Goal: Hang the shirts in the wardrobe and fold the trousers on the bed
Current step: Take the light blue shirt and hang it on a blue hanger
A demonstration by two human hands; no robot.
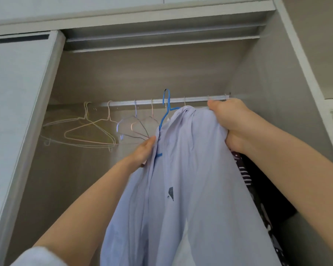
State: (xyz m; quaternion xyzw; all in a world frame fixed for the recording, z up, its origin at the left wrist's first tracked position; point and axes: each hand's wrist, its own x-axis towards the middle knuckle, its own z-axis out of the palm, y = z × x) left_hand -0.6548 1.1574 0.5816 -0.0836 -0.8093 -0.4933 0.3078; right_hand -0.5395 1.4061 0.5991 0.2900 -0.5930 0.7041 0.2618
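Observation:
A light blue shirt [188, 169] with a small dark logo hangs on a blue wire hanger [166, 110], raised in front of the wardrobe's metal rail [161, 101]. The hanger's hook stands at the rail; whether it rests on the rail I cannot tell. My right hand [231, 121] grips the bunched fabric at the shirt's upper right shoulder, just under the rail. My left hand [144, 150] holds the shirt's left edge where the hanger's arm runs under the cloth; its fingers are hidden behind the fabric.
Several empty wire hangers [96, 129] hang on the rail to the left. Dark patterned clothes [258, 189] hang at the right behind the shirt. A sliding door [17, 112] covers the wardrobe's left part. The wardrobe's side wall [258, 93] stands at the right.

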